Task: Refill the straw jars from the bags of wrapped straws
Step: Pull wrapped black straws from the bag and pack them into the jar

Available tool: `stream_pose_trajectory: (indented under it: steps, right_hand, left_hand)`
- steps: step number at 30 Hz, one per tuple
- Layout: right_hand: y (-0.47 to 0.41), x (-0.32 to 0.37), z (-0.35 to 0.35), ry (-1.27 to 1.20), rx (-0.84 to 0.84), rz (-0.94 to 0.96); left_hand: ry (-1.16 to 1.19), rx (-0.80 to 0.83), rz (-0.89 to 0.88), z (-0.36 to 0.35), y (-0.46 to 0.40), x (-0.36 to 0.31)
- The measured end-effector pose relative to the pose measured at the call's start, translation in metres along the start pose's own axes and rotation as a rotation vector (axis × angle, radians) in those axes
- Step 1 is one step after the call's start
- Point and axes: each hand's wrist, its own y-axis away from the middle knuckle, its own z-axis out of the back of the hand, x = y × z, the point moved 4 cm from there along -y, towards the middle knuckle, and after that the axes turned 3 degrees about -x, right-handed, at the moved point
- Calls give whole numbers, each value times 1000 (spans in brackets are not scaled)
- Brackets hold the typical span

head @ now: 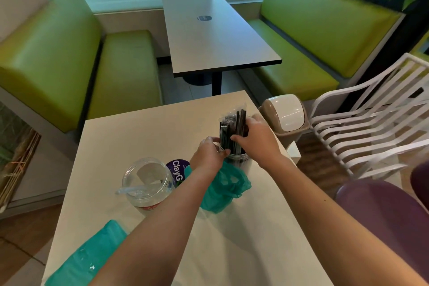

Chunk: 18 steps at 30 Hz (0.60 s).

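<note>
A bundle of black wrapped straws [229, 127] stands upright in a clear jar [241, 160] on the white table [162, 127]. My right hand [257, 137] grips the bundle from the right. My left hand [209, 155] pinches the jar's rim and the straws from the left. A second clear jar [148, 181] stands to the left, open, with one or two clear wrapped straws in it. A teal plastic bag [225, 188] lies crumpled under my left wrist. Another teal bag [86, 255] lies at the near left edge.
A purple round sticker [177, 167] reading "ClayG" sits between the jars. A small swing-lid bin [287, 116] stands off the table's right corner, beside a white slatted chair [371, 127]. A purple seat [383, 206] is at right. Green benches [69, 65] flank another table [213, 30] beyond.
</note>
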Motion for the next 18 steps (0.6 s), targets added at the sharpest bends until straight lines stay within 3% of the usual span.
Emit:
stream_pose_trajectory:
  steps: [2, 5, 7, 13, 15, 18]
  right_hand:
    - [0, 7, 7, 72, -111, 29]
    - [1, 27, 19, -118, -252, 179]
    - [-3, 33, 16, -159, -212, 283]
    - [8, 6, -40, 351, 74, 381]
    - [16, 1, -48, 446, 67, 401]
    - [11, 9, -35, 355, -45, 389]
  left_hand:
    - [4, 4, -1, 0, 0, 0]
    - [-3, 5, -7, 0, -1, 0]
    - [-4, 2, -15, 1, 0, 0]
    - [5, -28, -10, 2, 2, 0]
    - [22, -38, -9, 1, 2, 1]
    - [30, -32, -25, 1, 1, 0]
